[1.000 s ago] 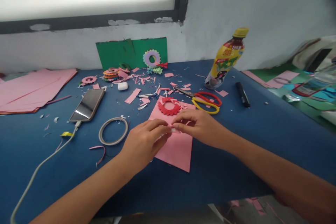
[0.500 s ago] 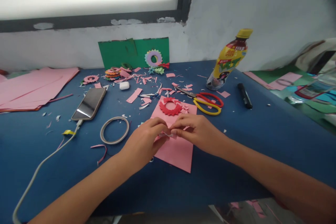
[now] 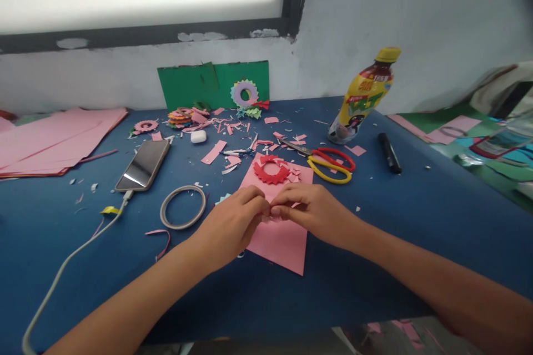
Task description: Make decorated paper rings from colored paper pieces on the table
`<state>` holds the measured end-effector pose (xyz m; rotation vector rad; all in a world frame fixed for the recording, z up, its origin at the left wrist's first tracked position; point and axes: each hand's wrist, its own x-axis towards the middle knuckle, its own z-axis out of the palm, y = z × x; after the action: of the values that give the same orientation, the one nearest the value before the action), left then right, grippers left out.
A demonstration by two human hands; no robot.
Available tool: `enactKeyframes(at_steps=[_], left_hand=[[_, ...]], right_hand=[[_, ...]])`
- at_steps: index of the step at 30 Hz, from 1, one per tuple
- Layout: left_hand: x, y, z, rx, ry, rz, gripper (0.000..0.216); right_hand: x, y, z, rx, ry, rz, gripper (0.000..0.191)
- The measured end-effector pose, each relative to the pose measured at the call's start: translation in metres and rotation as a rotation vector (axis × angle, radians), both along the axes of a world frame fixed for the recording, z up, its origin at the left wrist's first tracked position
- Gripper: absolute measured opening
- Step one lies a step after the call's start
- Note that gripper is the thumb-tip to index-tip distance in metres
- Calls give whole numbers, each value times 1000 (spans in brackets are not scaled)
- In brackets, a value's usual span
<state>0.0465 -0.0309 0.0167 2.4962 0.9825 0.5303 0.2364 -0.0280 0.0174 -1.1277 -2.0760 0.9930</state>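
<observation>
Over a pink paper sheet (image 3: 283, 244), my left hand (image 3: 235, 222) and my right hand (image 3: 310, 211) meet at the fingertips. Both pinch a small pink paper piece (image 3: 275, 218), which my fingers mostly cover. Just beyond them, a red toothed paper ring (image 3: 271, 170) lies on the sheet, with small folded pink pieces (image 3: 293, 173) at its right side. A light blue paper bit (image 3: 224, 198) peeks out behind my left hand. Scissors (image 3: 328, 164) with red and yellow handles lie past the sheet's right corner, their blades pointing away to the left.
A roll of tape (image 3: 164, 208), a phone (image 3: 144, 165) on a cable and stacked pink paper (image 3: 62, 138) are on the left. Paper scraps (image 3: 214, 152) cover the back middle, before a green board (image 3: 191, 86). A bottle (image 3: 362, 97) and a black marker (image 3: 389, 153) stand and lie to the right.
My fingertips have closed in on the small pink piece, so less of it shows. The hands stay in nearly the same place; the view has shifted slightly.
</observation>
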Motion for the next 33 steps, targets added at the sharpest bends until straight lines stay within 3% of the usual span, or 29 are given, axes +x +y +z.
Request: enactKeyframes(at_steps=[7,15,22,28,33], left_hand=[[4,-1,-4,-24,-209,66,16],[5,0,-6,-1,-218,151,15],[2,4,-8,5,-196,246,2],[2,7,-14,48,-187,121,8],[4,6,-9,9,-279,224,9]], right_hand=[[1,0,2,94,37,-37,12],[-2,-3,-3,245,40,-84,12],[-3,-4,-3,227,56,-53,14],[-4,-5,-2,218,72,-29,14],[-2,-2,-2,90,282,-138,11]])
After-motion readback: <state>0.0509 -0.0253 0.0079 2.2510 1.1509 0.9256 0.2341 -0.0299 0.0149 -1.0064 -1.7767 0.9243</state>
